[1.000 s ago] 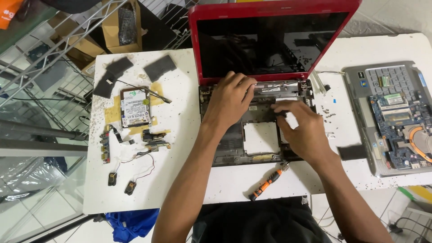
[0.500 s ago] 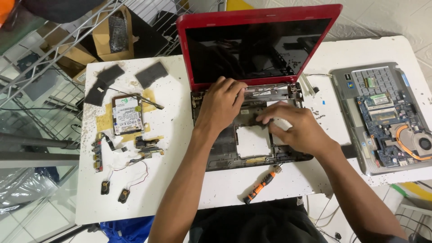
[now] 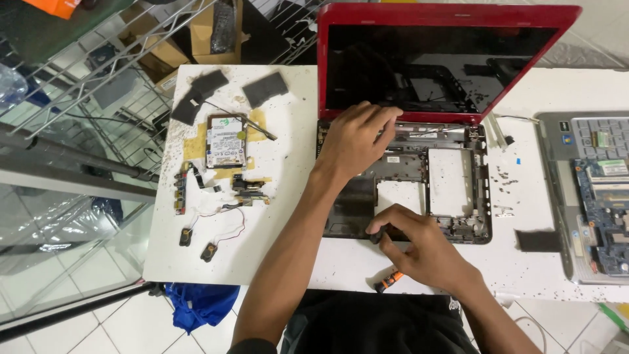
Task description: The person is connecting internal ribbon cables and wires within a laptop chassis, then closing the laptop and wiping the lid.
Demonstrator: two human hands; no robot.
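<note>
On the white table, the left hand lies flat — fingers spread — on the gutted red laptop, while the right hand pinches a small dark part at its front edge — a screwdriver just below.

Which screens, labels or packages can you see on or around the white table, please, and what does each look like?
Dark switched-off screen in the red laptop lid, upright at the table's back edge.
Rectangular hard drive with a white and green label, flat on yellow paper, left of the laptop.
Brown cardboard boxes on the floor behind the table's left corner.
</note>
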